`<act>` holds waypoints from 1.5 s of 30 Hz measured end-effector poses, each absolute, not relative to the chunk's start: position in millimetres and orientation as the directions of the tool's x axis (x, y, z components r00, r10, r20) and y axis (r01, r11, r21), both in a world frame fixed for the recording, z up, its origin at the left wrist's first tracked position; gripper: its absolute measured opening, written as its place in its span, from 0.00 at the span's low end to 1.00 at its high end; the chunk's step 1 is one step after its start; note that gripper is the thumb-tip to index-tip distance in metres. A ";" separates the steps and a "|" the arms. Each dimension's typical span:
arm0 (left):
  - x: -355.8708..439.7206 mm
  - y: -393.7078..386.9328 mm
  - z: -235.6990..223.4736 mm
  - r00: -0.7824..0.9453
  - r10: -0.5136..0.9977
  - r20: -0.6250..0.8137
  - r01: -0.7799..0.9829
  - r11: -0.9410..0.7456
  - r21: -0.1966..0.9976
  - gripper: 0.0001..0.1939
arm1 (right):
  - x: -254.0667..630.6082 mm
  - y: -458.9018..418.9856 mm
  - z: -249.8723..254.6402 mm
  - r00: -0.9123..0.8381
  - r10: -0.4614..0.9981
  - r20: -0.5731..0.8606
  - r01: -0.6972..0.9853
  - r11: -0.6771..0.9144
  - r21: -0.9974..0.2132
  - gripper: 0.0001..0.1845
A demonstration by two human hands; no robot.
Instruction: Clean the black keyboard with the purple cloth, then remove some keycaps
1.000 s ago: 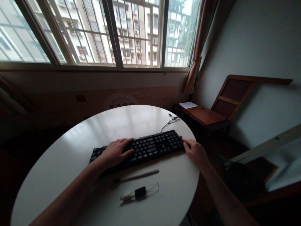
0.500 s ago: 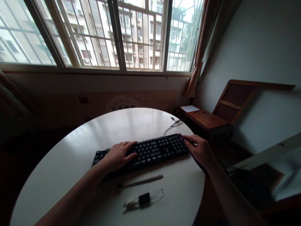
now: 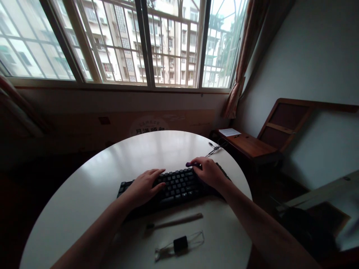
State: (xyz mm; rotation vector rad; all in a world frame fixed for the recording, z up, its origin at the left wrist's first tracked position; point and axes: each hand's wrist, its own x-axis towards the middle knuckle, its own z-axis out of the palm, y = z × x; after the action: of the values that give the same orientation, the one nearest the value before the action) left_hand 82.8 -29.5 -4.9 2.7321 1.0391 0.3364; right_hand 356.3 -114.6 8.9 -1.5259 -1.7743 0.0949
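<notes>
Black keyboard [image 3: 181, 184] lay at the middle of the white table [image 3: 126, 158], slightly slanted, and served as the centre of the clock, with the window [image 3: 179, 52] at twelve. At nine o'clock the left hand [image 3: 146, 188] rested over the keys, its fingers loosely stretched and the thumb spread apart, gripping nothing that showed. At two o'clock the right hand [image 3: 208, 172] reached over the keyboard, thumb and fingers closed on a purple tool [image 3: 191, 164]; the tool's end poked out toward ten o'clock, near the keyboard's far edge, and the hand hid the rest. Whether it touched the keys could not be told. A bundled cable [image 3: 215, 150] lay beyond, toward one o'clock. At six o'clock lay a thin brush [image 3: 179, 221], near the keyboard, and just beyond that a wire puller [image 3: 180, 244] with a black block at its middle.
</notes>
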 end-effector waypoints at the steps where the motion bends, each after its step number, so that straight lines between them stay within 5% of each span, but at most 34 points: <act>1: 80.4 -27.1 -5.0 0.722 0.675 0.153 0.627 -0.731 0.268 0.29 | 355.2 -116.0 4.8 0.033 0.870 0.492 0.822 0.256 -0.509 0.12; 11: 60.8 -11.3 -4.2 0.660 0.726 0.193 0.650 -0.681 0.338 0.26 | 362.4 -126.0 -6.6 0.046 0.926 0.375 0.954 0.071 -0.290 0.11; 24: 32.2 8.6 1.0 0.466 0.861 0.204 0.776 -0.508 0.374 0.28 | 373.5 -120.2 -13.2 0.041 0.926 0.375 0.939 0.093 -0.332 0.13; 45: 29.8 7.3 1.5 0.507 0.842 0.184 0.738 -0.534 0.413 0.26 | 381.7 -117.0 -11.3 0.054 0.905 0.423 0.880 0.158 -0.448 0.12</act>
State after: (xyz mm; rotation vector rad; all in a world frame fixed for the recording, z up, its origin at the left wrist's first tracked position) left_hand 29.8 7.3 1.5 2.4710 1.3311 0.5304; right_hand 381.7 -117.0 -11.3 -1.7006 -1.8026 0.0497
